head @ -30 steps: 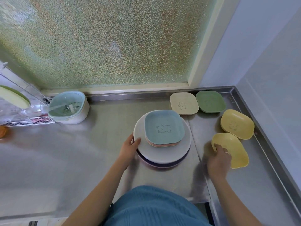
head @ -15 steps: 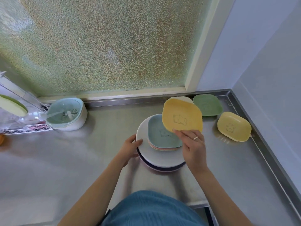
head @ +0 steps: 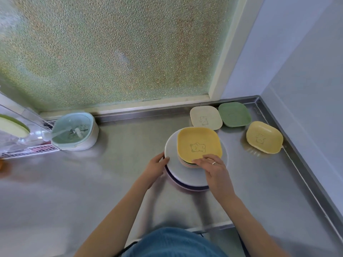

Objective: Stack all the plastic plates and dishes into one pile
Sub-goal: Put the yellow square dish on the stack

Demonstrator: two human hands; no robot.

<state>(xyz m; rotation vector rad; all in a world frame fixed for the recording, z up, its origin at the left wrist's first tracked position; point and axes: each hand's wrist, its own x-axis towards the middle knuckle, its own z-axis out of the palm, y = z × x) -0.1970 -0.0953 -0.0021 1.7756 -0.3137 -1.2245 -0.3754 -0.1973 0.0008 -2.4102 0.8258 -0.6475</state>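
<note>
The yellow dish [head: 199,142] sits atop the pile [head: 193,175], its near edge under the right hand [head: 213,166], whose straight fingertips press it. The left hand [head: 156,166] steadies the pile's rim, fingers relaxed. An off-centre release could leave the dish tilted and sliding.

Home kitchen: stainless steel worktop [head: 115,175] with raised rim, frosted textured window [head: 111,49] behind, dish rack [head: 24,149] at left, mint strainer basket [head: 74,130], small plastic dishes [head: 234,116] with bear print.
</note>
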